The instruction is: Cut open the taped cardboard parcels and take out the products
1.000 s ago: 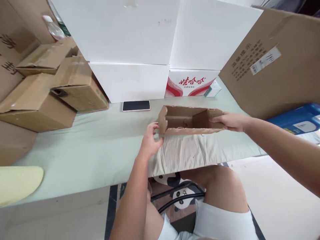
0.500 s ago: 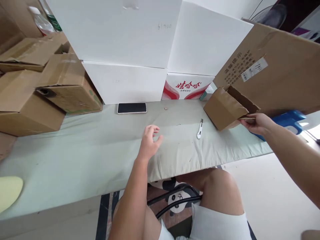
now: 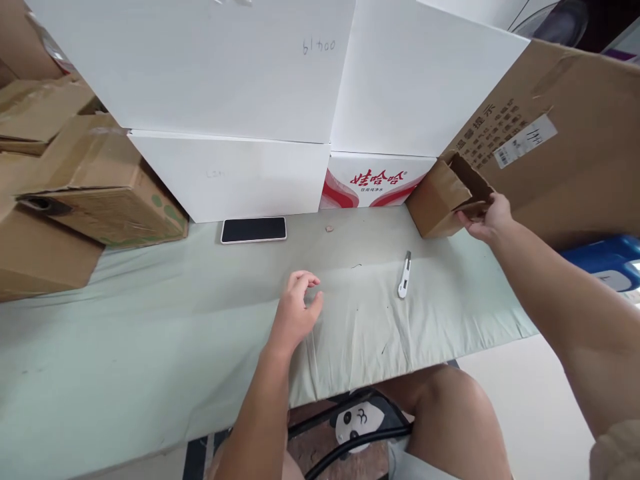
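We have our right hand (image 3: 490, 219) at the far right of the cloth-covered table (image 3: 165, 333), its fingers and thumb gripping the near edge of an open-topped cardboard box (image 3: 434, 200). That box sits at the back right corner, tilted askew, hemmed in by the red-and-white carton (image 3: 373, 179) behind it and the big brown cardboard panel (image 3: 575, 160) on its right; it covers the carton's right end.

Our left hand (image 3: 299, 310) is over the middle of the table, fingers loosely curled, thumb apart, the grasp unfilled; we cannot tell whether it touches the cloth.

Between our hands lies a white utility knife (image 3: 405, 277), blade end pointing away from us. Farther back we see a small brown scrap (image 3: 329, 229), and a smartphone (image 3: 254, 230) just in front of the lower white box (image 3: 235, 173). Brown cartons (image 3: 110, 153) crowd the left side, and a blue container (image 3: 600, 257) lies right of our right forearm, near the panel.
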Demonstrator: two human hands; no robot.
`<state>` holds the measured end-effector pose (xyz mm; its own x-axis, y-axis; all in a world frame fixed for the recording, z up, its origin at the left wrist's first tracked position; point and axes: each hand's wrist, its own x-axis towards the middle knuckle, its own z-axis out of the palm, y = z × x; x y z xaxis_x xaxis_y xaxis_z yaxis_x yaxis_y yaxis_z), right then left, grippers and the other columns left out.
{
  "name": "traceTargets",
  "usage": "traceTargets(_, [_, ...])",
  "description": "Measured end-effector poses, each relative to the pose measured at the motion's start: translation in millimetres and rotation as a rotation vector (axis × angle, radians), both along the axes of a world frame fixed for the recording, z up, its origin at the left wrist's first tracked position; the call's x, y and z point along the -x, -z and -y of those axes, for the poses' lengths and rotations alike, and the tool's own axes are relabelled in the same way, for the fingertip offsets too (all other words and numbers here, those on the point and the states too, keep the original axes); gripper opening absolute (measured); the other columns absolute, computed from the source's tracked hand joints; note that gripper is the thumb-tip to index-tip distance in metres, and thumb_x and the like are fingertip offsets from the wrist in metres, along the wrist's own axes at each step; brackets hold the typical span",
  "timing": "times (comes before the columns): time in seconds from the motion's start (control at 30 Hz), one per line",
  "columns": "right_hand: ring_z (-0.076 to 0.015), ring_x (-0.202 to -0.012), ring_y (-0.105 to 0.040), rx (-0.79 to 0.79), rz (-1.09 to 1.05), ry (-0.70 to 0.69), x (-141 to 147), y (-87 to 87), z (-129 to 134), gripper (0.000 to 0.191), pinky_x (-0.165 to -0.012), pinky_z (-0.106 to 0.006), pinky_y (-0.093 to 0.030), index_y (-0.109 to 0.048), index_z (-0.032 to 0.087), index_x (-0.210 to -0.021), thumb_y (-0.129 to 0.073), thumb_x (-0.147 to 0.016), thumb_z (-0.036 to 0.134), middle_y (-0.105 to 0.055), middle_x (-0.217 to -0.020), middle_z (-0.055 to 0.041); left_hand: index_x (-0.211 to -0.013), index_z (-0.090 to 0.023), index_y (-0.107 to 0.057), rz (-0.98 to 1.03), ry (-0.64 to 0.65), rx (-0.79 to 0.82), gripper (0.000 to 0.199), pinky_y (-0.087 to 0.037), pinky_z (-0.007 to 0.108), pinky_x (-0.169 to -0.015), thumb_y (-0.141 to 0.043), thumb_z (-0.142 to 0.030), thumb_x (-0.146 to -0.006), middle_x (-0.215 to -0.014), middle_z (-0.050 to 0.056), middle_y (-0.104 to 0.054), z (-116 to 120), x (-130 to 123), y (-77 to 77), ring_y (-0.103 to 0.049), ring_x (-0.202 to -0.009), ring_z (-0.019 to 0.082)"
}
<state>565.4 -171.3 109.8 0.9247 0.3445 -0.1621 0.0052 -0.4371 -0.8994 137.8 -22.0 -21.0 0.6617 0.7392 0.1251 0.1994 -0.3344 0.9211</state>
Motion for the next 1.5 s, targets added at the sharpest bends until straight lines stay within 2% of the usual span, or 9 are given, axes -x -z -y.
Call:
traceTargets(0.1, [-0.0171,-0.091,-0.064,-0.038,-0.058,0.053,-2,2.1,-22,0.065,-0.08,-0.026,-0.055,-0.057,0.022,-0.089,0.001,-0.106,0.044,-0.056,-0.09,-0.0132,-0.1,-0.023,-0.066,-0.032,0.009,0.004,0.014,-0.057,0.033,-0.078,-0.058,-0.02,-0.089,-0.115,0.008,-0.064,-1,-1,0.2,-0.067,-0.1,0.021])
traceTargets(0.23, [-0.0198,-0.104,-0.068,0.016,-0.159,-0.061,15,8.4,-45,0.055,-0.086,-0.029,-0.054,-0.057,0.021,-0.087,-0.013,-0.106,0.048,-0.062,-0.099,-0.0193,-0.099,-0.023,-0.066,-0.041,0.003,0.009,0.013,-0.057,0.033,-0.077,-0.057,-0.021,-0.09,-0.117,0.008,-0.064,-5,0,-2.3,-0.066,-0.097,0.021])
traceTargets(0.4, [-0.0202,-0.093,-0.072,0.128,-0.199,-0.296,75,24.9,-79,0.041,-0.089,-0.032,-0.057,-0.065,0.02,-0.093,-0.033,-0.104,0.043,-0.072,-0.108,-0.0161,-0.097,-0.022,-0.066,0.018,-0.022,-0.002,0.012,-0.058,0.037,-0.092,-0.058,-0.018,-0.089,-0.114,0.007,-0.066,-5,11,-8.3,-0.068,-0.103,0.021])
traceTargets(0.57, [-0.0221,-0.103,-0.071,0.225,-0.059,-0.642,180,44.5,-142,0.015,-0.108,-0.039,-0.053,-0.074,0.022,-0.093,-0.063,-0.091,0.033,-0.074,-0.121,-0.0091,-0.109,-0.022,-0.067,0.06,-0.083,0.049,0.022,-0.059,0.034,-0.084,-0.058,-0.018,-0.089,-0.12,0.009,-0.069,-3,38,-15.4,-0.07,-0.105,0.022])
traceTargets(0.73, [-0.0321,-0.12,-0.067,0.184,0.585,-1.23,322,46.6,-229,0.035,-0.111,-0.052,-0.052,-0.073,0.023,-0.123,-0.06,-0.091,0.031,-0.072,-0.13,-0.0127,-0.113,-0.021,-0.067,0.09,-0.175,0.11,0.025,-0.06,0.039,-0.092,-0.059,-0.018,-0.089,-0.121,0.01,-0.073,-9,62,-20.9,-0.072,-0.105,0.023])
traceTargets(0.93, [-0.0377,-0.142,-0.051,0.059,1.123,-1.25,442,30.7,-323,0.054,-0.115,-0.057,-0.047,-0.059,0.025,-0.143,-0.058,-0.09,0.024,-0.054,-0.154,-0.0133,-0.111,-0.02,-0.068,0.119,-0.214,0.198,0.022,-0.06,0.043,-0.092,-0.057,-0.021,-0.092,-0.124,0.011,-0.076,-20,83,-26.0,-0.073,-0.106,0.025])
traceTargets(1.1, [-0.0374,-0.132,-0.055,0.039,1.174,-1.138,458,28.4,-369,0.037,-0.111,-0.058,-0.048,-0.059,0.026,-0.131,-0.054,-0.095,0.029,-0.061,-0.138,-0.0132,-0.1,-0.021,-0.069,0.238,-0.269,0.241,0.015,-0.059,0.04,-0.097,-0.058,-0.017,-0.09,-0.113,0.009,-0.079,-25,94,-27.8,-0.074,-0.104,0.022])
traceTargets(1.3, [-0.0353,-0.116,-0.057,-0.109,1.138,-1.101,442,35.9,-418,0.017,-0.107,-0.058,-0.05,-0.062,0.027,-0.09,-0.055,-0.096,0.041,-0.068,-0.11,-0.012,-0.088,-0.023,-0.067,0.281,-0.313,0.313,0.008,-0.058,0.038,-0.09,-0.06,-0.021,-0.091,-0.1,0.006,-0.079,-28,100,-29.6,-0.074,-0.098,0.022])
traceTargets(1.5, [-0.0363,-0.113,-0.06,-0.088,1.101,-1.09,447,26.5,-403,0.02,-0.112,-0.063,-0.044,-0.058,0.025,-0.086,-0.048,-0.098,0.038,-0.067,-0.103,-0.0137,-0.085,-0.022,-0.065,0.299,-0.369,0.315,0.009,-0.056,0.035,-0.087,-0.06,-0.017,-0.09,-0.095,0.005,-0.077,-30,102,-32.7,-0.072,-0.094,0.02])
